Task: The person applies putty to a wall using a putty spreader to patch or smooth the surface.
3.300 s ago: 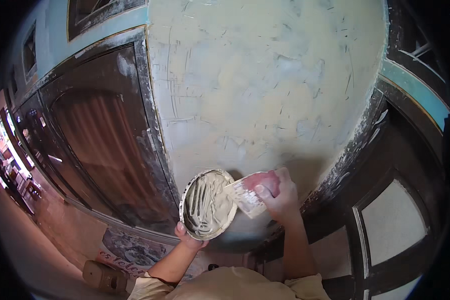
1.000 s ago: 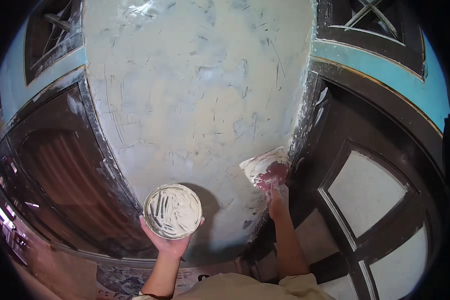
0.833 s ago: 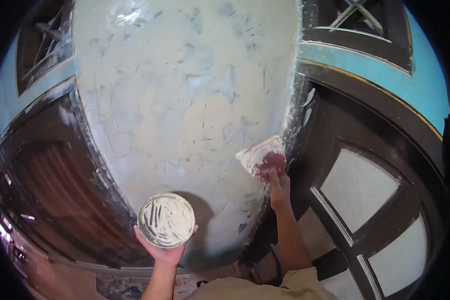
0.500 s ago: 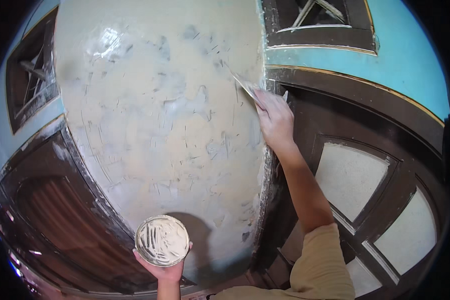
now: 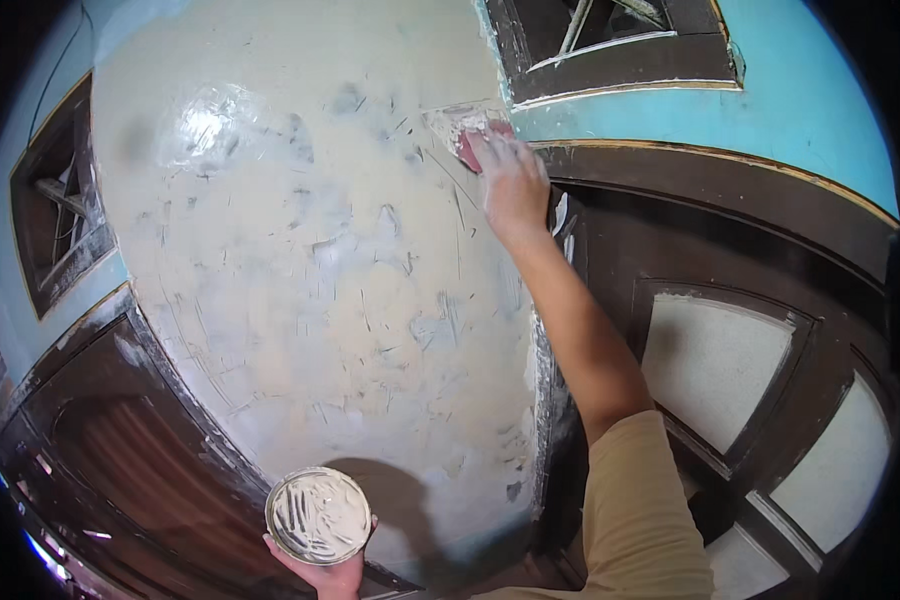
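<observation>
My left hand (image 5: 338,575) is wrapped round the lower side of a round tin (image 5: 300,540), held low in front of the wall. Pale cream putty (image 5: 325,510), streaked with grooves, shows inside it. With my right arm reaching up, my right hand (image 5: 515,195) grips a putty knife (image 5: 472,148). A reddish part of the knife shows beside the fingers, and its wide, putty-smeared end is against the upper right of the cream wall (image 5: 270,290). The wall bears dark nicks, grey patches and smears.
A dark brown door (image 5: 710,260) with pale panels stands at the right, and another brown door (image 5: 130,430) at the left. Above them are dark-framed openings, such as the window (image 5: 610,60) at upper right. Turquoise wall (image 5: 800,110) surrounds the right frame.
My right hand has moved up and left, and the putty knife now lies flatter toward the wall. The view has shifted, with the tin appearing slightly lower.
</observation>
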`<state>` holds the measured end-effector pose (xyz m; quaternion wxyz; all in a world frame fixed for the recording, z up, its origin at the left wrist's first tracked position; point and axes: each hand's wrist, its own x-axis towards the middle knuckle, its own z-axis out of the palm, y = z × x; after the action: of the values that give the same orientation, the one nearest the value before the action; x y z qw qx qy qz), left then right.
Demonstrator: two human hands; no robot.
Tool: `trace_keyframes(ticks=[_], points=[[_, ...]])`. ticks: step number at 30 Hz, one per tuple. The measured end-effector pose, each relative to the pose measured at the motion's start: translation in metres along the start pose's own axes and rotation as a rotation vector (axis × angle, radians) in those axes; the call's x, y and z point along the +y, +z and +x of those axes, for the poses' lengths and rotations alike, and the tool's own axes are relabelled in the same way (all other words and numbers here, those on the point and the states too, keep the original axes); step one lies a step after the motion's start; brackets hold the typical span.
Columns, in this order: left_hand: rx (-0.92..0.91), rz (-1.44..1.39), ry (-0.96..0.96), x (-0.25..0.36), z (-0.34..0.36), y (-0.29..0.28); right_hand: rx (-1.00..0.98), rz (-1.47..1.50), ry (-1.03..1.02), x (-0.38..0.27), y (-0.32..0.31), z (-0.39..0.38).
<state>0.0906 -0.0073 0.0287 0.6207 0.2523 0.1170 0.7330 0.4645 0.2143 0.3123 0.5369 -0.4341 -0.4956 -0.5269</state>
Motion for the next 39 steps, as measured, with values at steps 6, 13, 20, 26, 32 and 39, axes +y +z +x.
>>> trace_keyframes(ticks=[6, 13, 20, 26, 32, 39], points=[[-0.019, -0.015, -0.017, 0.002, 0.012, -0.009, -0.009, -0.016, -0.033, 0.000, 0.004, -0.034], [-0.192, -0.080, -0.046, -0.002, 0.003, -0.008, -0.199, 0.016, -0.018, -0.021, -0.053, -0.081], [-0.184, -0.136, -0.096, -0.016, -0.007, 0.005, -0.039, 0.104, -0.129, -0.018, -0.066, 0.013], [-0.138, -0.111, -0.097, -0.030, -0.008, 0.008, -0.101, 0.022, -0.085, -0.005, -0.002, -0.001], [-0.005, -0.181, -0.069, -0.018, -0.008, -0.009, -0.340, 0.172, 0.095, -0.029, -0.036, -0.177], [-0.124, -0.158, -0.099, -0.013, -0.016, -0.009, -0.570, 0.145, 0.182, -0.068, -0.126, -0.316]])
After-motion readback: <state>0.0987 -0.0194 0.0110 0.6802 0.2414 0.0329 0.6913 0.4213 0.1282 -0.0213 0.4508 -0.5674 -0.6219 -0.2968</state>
